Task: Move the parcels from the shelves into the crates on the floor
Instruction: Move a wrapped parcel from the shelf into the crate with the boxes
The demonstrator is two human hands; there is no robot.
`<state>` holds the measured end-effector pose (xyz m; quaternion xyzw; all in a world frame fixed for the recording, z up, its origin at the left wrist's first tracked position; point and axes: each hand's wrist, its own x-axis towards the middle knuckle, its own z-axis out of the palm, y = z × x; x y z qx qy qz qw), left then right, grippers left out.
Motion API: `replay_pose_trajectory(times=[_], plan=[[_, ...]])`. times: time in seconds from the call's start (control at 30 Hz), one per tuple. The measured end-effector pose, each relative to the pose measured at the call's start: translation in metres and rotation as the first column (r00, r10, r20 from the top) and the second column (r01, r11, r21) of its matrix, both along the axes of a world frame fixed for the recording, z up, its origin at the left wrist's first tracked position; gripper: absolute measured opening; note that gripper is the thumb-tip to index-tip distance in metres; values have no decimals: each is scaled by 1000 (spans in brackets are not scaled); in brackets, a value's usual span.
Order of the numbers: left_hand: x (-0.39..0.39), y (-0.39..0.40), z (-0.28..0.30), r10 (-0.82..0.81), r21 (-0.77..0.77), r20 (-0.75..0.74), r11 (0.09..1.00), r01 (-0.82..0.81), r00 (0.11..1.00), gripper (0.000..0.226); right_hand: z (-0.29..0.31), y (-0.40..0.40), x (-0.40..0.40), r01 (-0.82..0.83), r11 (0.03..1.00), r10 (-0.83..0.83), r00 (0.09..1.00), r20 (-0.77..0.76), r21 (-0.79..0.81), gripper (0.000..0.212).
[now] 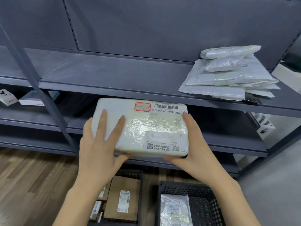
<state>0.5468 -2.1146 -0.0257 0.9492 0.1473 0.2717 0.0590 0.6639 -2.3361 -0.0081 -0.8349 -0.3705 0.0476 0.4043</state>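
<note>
A white padded parcel (141, 128) is held in the air in front of the grey shelving unit (123, 82), level with the lower shelves and above the crates on the floor. Its upper face carries a shipping label with a barcode, the printed code 247-247-A02-060 and a red-bordered sticker (142, 107) with handwritten marks.

The left hand (99, 149) grips the parcel's left end: two fingers (104, 118) lie spread and straight across the top face, and the thumb curls under the near edge. The right hand (193, 154) grips the right end: the fingers run along the right side, one fingertip shows at the upper right edge, and the thumb wraps under the near right corner.

Directly below, two black perforated plastic crates stand side by side on the floor. The left crate (138, 175) holds brown cardboard boxes (123, 198) with white labels. The right crate (203, 201) holds a white poly mailer (174, 209).

On the upper shelf, at the right end, a stack of white poly mailers (228, 75) lies flat, with two small bagged packets on top. On a lower shelf at far left, small white boxes (9, 97) are partly visible. The floor at left is wood-patterned (29, 185); at right it is grey.
</note>
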Motion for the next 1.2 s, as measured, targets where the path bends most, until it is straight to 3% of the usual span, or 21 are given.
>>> replay_pose_trajectory(times=[0.2, 0.6, 1.0, 1.2], plan=[[-1, -11, 3, 81, 29, 160, 996, -86, 984, 99, 9, 15, 7, 16, 994, -18, 1000, 24, 110, 94], [-19, 9, -5, 83, 27, 234, 995, -92, 969, 94, -3, 32, -17, 83, 990, -95, 990, 100, 112, 95], [-99, 69, -71, 136, -61, -77, 988, -141, 988, 99, -68, 95, -81, -40, 999, 39, 993, -116, -2, 95], [-123, 84, -118, 104, -98, -246, 986, -131, 964, 85, -119, 105, -103, -72, 995, 53, 966, -254, -69, 100]])
